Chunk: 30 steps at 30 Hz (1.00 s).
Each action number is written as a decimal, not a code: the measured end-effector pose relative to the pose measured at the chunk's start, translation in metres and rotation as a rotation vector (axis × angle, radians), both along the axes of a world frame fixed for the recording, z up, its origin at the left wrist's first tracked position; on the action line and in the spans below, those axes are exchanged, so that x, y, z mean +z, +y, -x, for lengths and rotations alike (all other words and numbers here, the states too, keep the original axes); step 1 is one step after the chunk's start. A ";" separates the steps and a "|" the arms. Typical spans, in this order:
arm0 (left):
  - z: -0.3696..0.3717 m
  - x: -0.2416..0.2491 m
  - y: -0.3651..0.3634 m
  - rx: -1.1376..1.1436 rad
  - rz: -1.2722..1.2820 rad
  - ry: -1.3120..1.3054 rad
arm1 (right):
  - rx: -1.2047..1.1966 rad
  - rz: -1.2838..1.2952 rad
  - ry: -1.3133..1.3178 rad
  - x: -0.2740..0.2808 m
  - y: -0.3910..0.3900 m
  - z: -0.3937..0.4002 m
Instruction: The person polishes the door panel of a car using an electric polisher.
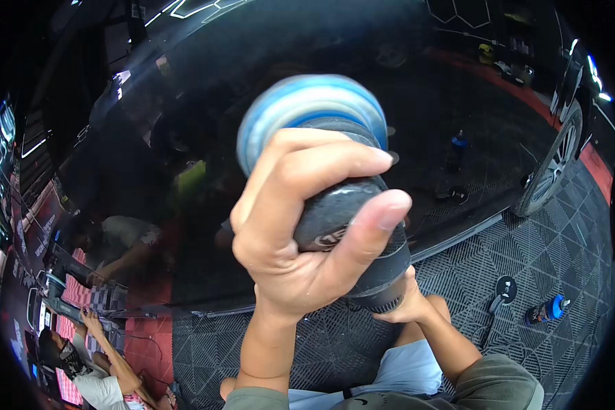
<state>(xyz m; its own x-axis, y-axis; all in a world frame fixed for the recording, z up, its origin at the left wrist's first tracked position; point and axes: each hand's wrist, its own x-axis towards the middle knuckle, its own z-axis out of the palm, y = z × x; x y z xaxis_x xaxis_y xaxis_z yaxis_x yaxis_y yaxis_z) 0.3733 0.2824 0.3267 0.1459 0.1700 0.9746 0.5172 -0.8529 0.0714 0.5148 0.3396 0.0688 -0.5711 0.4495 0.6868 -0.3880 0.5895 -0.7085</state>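
A black car polisher [335, 208] with a round blue-and-white pad [307, 99] is in the middle of the view. My left hand [287, 219] wraps over the head of it, thumb and fingers curled round the black housing. Lower down, my right hand [408, 302] grips the rear of the body, its fingers partly hidden behind the tool. The pad faces a glossy black car panel [458, 184] and overlaps it in this view, its rings smeared as if spinning.
At right are a car wheel [557, 164], a bottle with a blue cap [548, 309] and a black round-ended object [506, 288] on the tiled floor [458, 280]. A co-worker [92, 379] crouches at lower left, holding another power tool [63, 304].
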 end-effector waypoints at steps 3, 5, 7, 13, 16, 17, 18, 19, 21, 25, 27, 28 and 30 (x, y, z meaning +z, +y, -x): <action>0.002 -0.002 -0.002 0.007 0.014 -0.034 | 0.007 -0.041 0.044 0.008 -0.001 0.004; 0.005 0.000 -0.004 0.025 0.001 -0.033 | 0.012 -0.019 0.032 0.010 -0.002 0.007; 0.009 -0.001 -0.007 0.047 0.026 -0.006 | 0.031 -0.015 0.063 0.012 -0.004 0.010; 0.014 -0.007 -0.014 0.047 0.040 -0.058 | 0.030 -0.029 0.061 0.009 -0.007 0.013; 0.016 -0.007 -0.019 0.082 0.034 -0.092 | 0.034 -0.019 0.038 0.012 -0.008 0.016; 0.018 -0.007 -0.020 0.078 0.041 -0.092 | 0.035 -0.020 0.035 0.012 -0.009 0.017; 0.021 -0.007 -0.021 0.085 0.029 -0.084 | 0.037 -0.021 0.033 0.012 -0.011 0.020; 0.023 -0.006 -0.022 0.093 0.014 -0.075 | 0.035 -0.019 0.032 0.011 -0.012 0.023; 0.026 -0.006 -0.026 0.074 0.022 -0.093 | 0.027 -0.028 0.032 0.009 -0.014 0.027; 0.034 -0.006 -0.033 0.093 0.021 -0.091 | 0.054 -0.046 0.057 0.012 -0.019 0.035; 0.038 -0.007 -0.036 0.090 0.018 -0.093 | 0.067 -0.045 0.066 0.008 -0.021 0.039; 0.039 -0.006 -0.037 0.086 0.017 -0.090 | 0.064 -0.045 0.066 0.007 -0.022 0.040; 0.043 -0.007 -0.040 0.078 0.019 -0.091 | 0.059 -0.015 0.038 0.004 -0.025 0.042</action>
<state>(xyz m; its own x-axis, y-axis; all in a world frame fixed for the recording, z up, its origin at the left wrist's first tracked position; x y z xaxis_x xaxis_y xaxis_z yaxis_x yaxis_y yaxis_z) 0.3305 0.2420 0.3196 0.0430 0.1962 0.9796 0.5727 -0.8083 0.1368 0.4730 0.3148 0.0733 -0.5699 0.4057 0.7146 -0.4484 0.5752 -0.6842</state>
